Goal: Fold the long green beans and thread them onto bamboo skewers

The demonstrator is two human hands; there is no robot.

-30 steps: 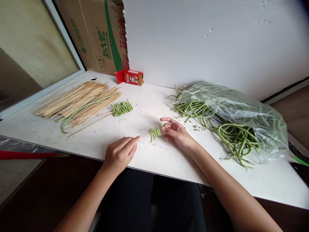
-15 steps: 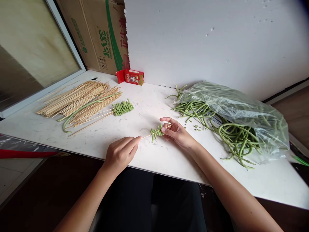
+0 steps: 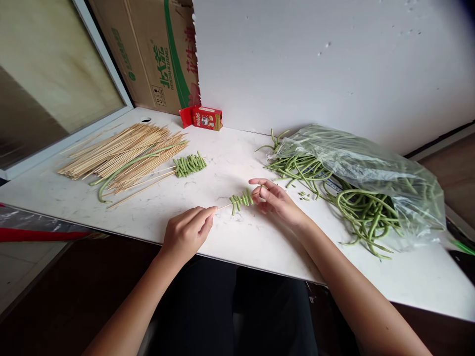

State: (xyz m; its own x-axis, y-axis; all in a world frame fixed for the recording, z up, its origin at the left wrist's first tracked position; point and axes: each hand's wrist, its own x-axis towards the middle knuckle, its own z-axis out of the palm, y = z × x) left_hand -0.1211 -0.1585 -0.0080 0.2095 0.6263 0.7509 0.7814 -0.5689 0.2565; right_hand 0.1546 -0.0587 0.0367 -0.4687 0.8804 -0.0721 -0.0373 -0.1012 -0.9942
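My left hand (image 3: 190, 230) pinches the bare end of a wooden skewer (image 3: 223, 206) above the table's front part. Several short green bean pieces (image 3: 241, 200) are threaded side by side on it. At the skewer's other end is my right hand (image 3: 276, 200), its thumb and fingers closed around the tip just past the beans; what lies between them is partly hidden. Finished-looking rows of bean pieces (image 3: 190, 164) on skewers rest at the centre left, beside a large pile of bare skewers (image 3: 122, 151) with a long bean (image 3: 129, 163) across it.
A clear plastic bag (image 3: 356, 158) of long green beans (image 3: 365, 210) spills onto the white table (image 3: 230, 247) at the right. Small bean scraps (image 3: 304, 196) lie near it. A red box (image 3: 207, 118) and a cardboard carton (image 3: 148, 59) stand at the back.
My right hand has slid slightly right along the skewer, off the bean pieces toward the tip. My left hand keeps its pinch almost in place.
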